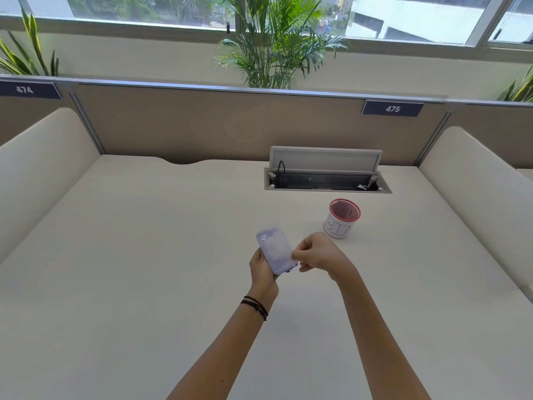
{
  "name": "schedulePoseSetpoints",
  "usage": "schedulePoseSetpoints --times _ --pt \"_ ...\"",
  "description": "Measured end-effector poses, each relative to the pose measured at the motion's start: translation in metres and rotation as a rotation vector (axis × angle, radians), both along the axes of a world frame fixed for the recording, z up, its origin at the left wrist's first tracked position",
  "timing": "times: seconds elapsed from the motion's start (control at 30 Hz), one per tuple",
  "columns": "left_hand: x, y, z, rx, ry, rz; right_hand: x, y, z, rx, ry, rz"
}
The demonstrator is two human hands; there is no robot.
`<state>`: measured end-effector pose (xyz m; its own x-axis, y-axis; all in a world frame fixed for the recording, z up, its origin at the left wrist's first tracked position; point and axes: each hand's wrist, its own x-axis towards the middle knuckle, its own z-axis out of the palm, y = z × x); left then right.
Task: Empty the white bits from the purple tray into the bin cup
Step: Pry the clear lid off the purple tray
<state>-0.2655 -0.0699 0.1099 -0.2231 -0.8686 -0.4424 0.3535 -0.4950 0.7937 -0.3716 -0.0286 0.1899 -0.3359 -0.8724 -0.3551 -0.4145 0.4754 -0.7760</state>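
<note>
I see both hands holding the purple tray above the desk, near the bin cup.

My left hand (263, 269) grips the purple tray (276, 249) from below at its near end, fingers closed around the edge, and the tray is lifted off the white desk (144, 255) and tilted. My right hand (315, 252) pinches the right edge of the tray with narrow closed fingertips. Inside the tray I can see pale white bits (274, 251), but they are blurred and I cannot count them. The bin cup (341, 218), white with a red mesh rim and the letters BIN, stands upright on the desk to the right and a little behind the hands, apart from the tray. Behind it, an open cable hatch (327, 180) is set in the desk.
</note>
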Motion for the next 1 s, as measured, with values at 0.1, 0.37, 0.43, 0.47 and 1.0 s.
schedulePoseSetpoints --times 0.1,0.37,0.43,0.47,1.0 --pt "0.0017 -0.0021 -0.0009 -0.005 -0.011 0.014 0.0014 0.0014 -0.0033 -0.016 -0.031 -0.006" --pt "0.0059 -0.0036 0.0007 -0.008 -0.004 0.022 0.0015 0.004 -0.0069 -0.073 -0.154 -0.004" --pt "0.0061 -0.0037 0.0009 -0.006 -0.006 0.023 0.0014 0.0052 -0.0087 -0.083 -0.175 -0.004" --pt "0.0061 -0.0038 0.0011 -0.003 -0.004 0.027 0.0012 0.0056 -0.0095 -0.086 -0.18 -0.006" --pt "0.0093 -0.0074 0.0033 0.076 0.104 0.086 -0.0004 0.0058 -0.0065 -0.12 -0.318 -0.058"
